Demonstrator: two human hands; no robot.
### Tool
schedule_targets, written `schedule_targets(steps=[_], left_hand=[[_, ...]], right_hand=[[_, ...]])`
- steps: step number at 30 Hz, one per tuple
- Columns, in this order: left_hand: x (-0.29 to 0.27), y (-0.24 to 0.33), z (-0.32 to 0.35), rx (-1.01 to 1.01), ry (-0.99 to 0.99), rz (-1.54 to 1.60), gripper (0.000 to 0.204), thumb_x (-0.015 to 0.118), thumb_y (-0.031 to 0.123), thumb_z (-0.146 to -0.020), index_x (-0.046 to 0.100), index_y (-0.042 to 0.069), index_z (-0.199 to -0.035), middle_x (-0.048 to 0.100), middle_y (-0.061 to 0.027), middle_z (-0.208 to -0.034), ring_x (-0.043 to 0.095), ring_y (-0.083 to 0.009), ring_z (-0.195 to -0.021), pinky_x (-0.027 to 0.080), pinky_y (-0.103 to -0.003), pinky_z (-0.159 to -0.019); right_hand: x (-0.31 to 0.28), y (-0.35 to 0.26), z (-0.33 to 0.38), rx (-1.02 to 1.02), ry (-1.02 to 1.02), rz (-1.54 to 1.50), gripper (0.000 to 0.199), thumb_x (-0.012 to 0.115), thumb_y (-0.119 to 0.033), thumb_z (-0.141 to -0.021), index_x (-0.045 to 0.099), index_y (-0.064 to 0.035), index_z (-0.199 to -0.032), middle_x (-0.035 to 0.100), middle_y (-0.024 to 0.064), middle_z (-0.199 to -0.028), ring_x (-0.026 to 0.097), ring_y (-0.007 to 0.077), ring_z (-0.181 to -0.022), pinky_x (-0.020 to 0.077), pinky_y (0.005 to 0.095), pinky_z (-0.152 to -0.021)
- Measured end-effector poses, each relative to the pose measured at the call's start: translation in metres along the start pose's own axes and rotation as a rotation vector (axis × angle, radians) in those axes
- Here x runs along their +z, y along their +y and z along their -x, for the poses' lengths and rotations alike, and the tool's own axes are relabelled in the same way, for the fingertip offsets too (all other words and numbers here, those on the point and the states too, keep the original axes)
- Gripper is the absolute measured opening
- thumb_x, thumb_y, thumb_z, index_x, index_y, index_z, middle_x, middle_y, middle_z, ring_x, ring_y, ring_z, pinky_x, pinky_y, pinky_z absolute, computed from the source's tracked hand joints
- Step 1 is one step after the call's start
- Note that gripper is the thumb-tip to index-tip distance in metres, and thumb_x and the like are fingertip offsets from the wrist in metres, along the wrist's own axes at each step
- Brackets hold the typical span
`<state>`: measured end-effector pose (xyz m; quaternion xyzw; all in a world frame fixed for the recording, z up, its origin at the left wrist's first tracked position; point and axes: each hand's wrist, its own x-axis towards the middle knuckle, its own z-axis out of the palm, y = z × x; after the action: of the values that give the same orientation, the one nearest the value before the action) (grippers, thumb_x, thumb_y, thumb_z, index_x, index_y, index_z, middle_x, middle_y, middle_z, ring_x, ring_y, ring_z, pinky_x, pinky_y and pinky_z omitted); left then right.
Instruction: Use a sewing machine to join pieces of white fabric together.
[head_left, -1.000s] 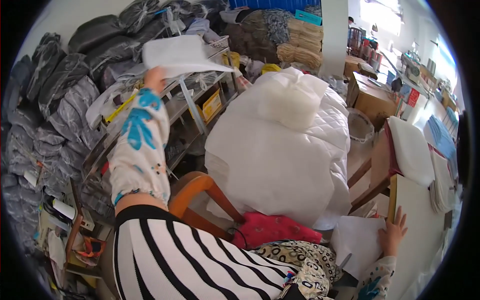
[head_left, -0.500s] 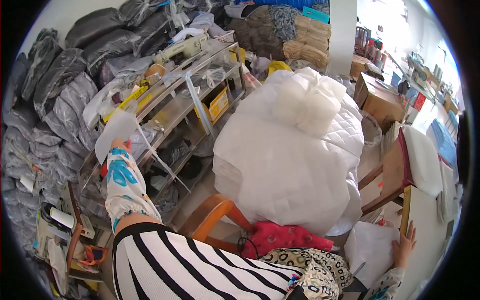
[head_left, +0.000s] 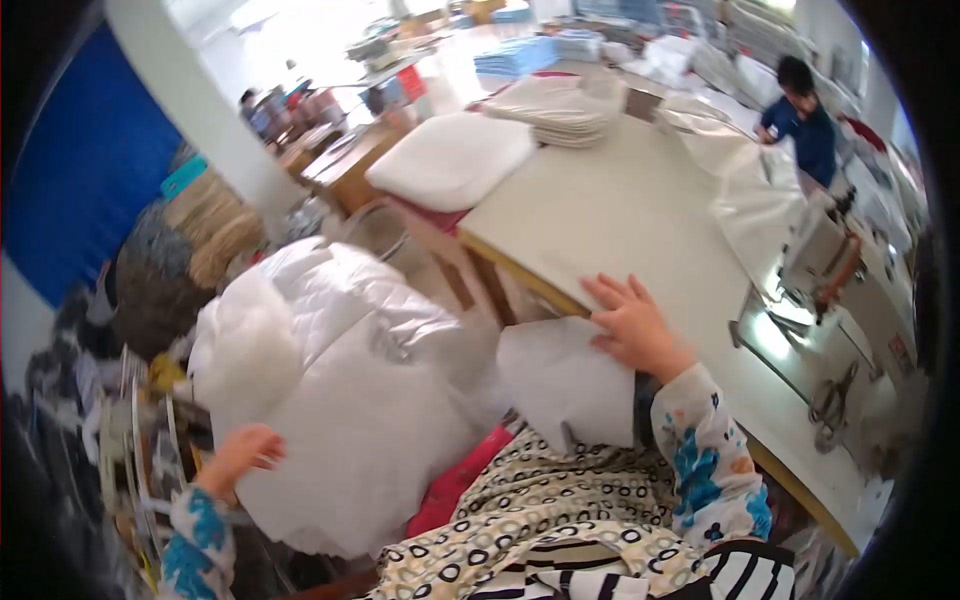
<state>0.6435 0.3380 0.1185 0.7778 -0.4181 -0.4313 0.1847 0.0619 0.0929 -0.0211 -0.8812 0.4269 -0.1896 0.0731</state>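
My right hand (head_left: 640, 325), fingers spread, is at the near edge of the pale work table (head_left: 600, 215), holding nothing I can see. Just beside it, a white cloth piece (head_left: 565, 375) hangs below the table edge. At the lower left my left hand (head_left: 245, 455) has loosely bent fingers and nothing visible in them. It is in front of a big stack of white quilted fabric (head_left: 400, 420), nearest its left side. A sewing machine (head_left: 815, 265) with a lit work area is on the table to the right, with dark-handled scissors (head_left: 830, 405) lying close by.
A white folded pad (head_left: 450, 160) and a pile of cream cloth pieces (head_left: 560, 108) lie at the table's far end. Across the table, a person in dark blue (head_left: 805, 130) handles pale fabric (head_left: 765, 200). Cluttered shelving (head_left: 135, 440) stands at the left.
The view has swung right, from the shelving to the work table. My left hand has left the white sheet at the shelving. My right hand is still by the table edge, fingers spread.
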Motion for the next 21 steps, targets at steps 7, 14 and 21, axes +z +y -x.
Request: schedule_targets(steps=[7, 14, 21], left_hand=[[0.324, 0.016, -0.185, 0.357, -0.329, -0.511, 0.034, 0.059, 0.029, -0.101, 0.068, 0.002, -0.118, 0.071, -0.0242, -0.109, 0.07, -0.039, -0.097, 0.056, -0.047, -0.086], [0.456, 0.138, -0.181, 0.922, -0.371, 0.177, 0.023, 0.063, 0.021, -0.098, 0.069, 0.001, -0.107, 0.07, -0.0259, -0.095, 0.068, -0.0407, -0.09, 0.054, -0.047, -0.082], [0.342, 0.178, -0.295, 0.824, -0.163, -0.098, 0.02, 0.061, 0.018, -0.098, 0.069, 0.0, -0.103, 0.069, -0.0237, -0.091, 0.067, -0.0388, -0.085, 0.052, -0.046, -0.078]], right_hand=[[-0.027, -0.033, 0.102, 0.189, 0.15, -0.117, 0.02, 0.08, -0.02, -0.079, 0.067, -0.0062, -0.087, 0.055, 0.0087, -0.149, 0.046, 0.03, -0.143, 0.0298, 0.0574, -0.12], [-0.036, -0.023, 0.122, 0.222, 0.336, -0.404, 0.017, 0.078, -0.013, -0.083, 0.066, -0.0047, -0.092, 0.069, 0.0093, -0.128, 0.063, 0.0344, -0.12, 0.0417, 0.0509, -0.114], [-0.038, -0.024, 0.14, 0.685, 0.498, -1.137, 0.011, 0.069, -0.004, -0.096, 0.068, -0.0016, -0.106, 0.071, 0.0023, -0.089, 0.065, 0.0078, -0.084, 0.0542, 0.0241, -0.074]])
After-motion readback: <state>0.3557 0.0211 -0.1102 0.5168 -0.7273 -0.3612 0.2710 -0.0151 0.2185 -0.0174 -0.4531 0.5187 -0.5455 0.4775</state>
